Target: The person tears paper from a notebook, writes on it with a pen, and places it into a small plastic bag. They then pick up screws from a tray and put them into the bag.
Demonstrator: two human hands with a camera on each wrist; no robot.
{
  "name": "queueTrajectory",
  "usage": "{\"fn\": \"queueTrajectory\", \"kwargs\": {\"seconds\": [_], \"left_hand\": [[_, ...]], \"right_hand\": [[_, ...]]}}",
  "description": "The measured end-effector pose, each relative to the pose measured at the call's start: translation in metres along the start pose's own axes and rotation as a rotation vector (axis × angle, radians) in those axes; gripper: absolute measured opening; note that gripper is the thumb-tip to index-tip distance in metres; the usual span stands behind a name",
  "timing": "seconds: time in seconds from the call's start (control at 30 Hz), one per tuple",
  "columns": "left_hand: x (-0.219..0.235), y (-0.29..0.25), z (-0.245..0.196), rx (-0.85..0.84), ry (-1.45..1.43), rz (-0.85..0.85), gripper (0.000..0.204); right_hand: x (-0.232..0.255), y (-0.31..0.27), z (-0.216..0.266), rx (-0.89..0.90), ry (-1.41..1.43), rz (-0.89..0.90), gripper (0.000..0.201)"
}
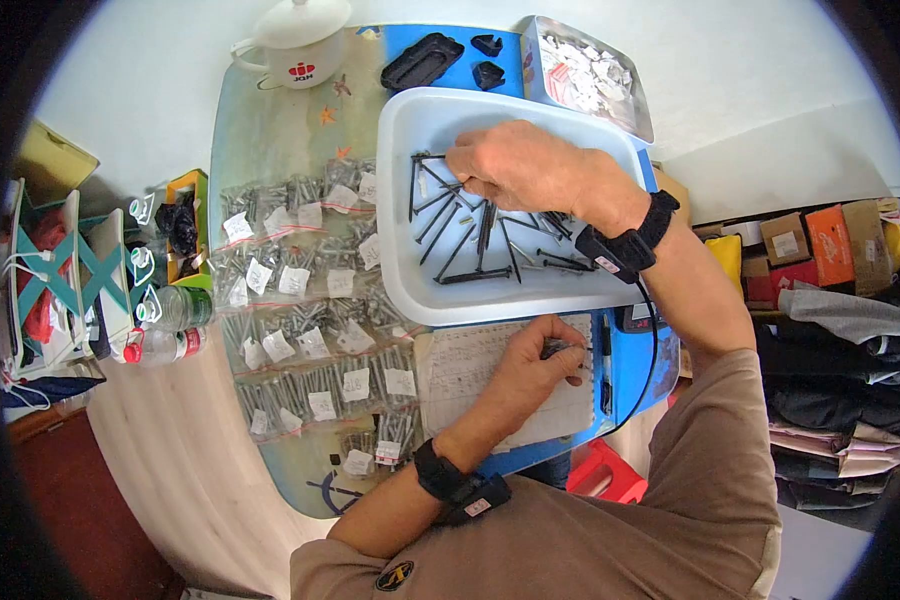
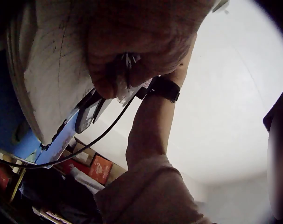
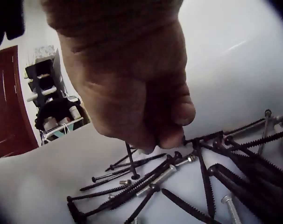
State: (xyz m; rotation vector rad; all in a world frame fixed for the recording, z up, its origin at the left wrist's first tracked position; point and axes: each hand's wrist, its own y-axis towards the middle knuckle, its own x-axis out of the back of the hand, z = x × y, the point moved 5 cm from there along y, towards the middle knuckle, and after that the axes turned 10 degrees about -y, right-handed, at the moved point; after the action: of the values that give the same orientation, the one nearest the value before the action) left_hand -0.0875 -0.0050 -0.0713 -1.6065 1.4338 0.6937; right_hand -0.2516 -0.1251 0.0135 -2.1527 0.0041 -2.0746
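Observation:
My left hand [image 1: 540, 365] is curled over the notebook [image 1: 470, 385]. In the left wrist view its fingers hold a crumpled clear plastic piece [image 2: 123, 88] with thin metallic bits at its top. Over the white tray [image 1: 400, 270], my right hand [image 1: 530, 170] reaches down with bent fingers. The right wrist view shows its fingertips close together, with a dark screw [image 3: 132, 163] running out from beneath them, head downward; its upper end is hidden. Long dark screws [image 3: 207, 182] and a few silvery ones [image 3: 165, 179] lie loose in the tray around the hand.
Rows of clear bags of screws with paper labels [image 1: 320, 405] cover the left of the table. A lidded mug [image 1: 300, 50], black plastic pieces [image 1: 422, 60] and a tin of paper scraps [image 1: 585, 80] stand behind. A pen [image 1: 606, 365] lies right of the notebook.

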Motion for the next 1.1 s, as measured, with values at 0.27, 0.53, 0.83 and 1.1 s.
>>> {"fn": "queueTrajectory", "kwargs": {"seconds": [0.27, 0.53, 0.83, 1.1], "left_hand": [[0.0, 0.001, -0.003, -0.039, 0.033, -0.027, 0.013], [-0.005, -0.002, -0.009, -0.062, 0.057, 0.035, 0.014], [0.0, 0.003, -0.007, -0.068, -0.095, 0.022, 0.02], [0.0, 0.002, -0.008, -0.1, -0.107, 0.02, 0.023]], "right_hand": [[0.051, -0.063, 0.019, -0.218, 0.244, -0.207, 0.038], [0.031, -0.204, 0.076, -0.75, 1.136, -0.478, 0.016], [-0.019, -0.234, 0.122, -0.837, 1.207, -0.779, 0.008], [-0.043, -0.236, 0.113, -0.827, 1.278, -1.026, 0.011]]}}
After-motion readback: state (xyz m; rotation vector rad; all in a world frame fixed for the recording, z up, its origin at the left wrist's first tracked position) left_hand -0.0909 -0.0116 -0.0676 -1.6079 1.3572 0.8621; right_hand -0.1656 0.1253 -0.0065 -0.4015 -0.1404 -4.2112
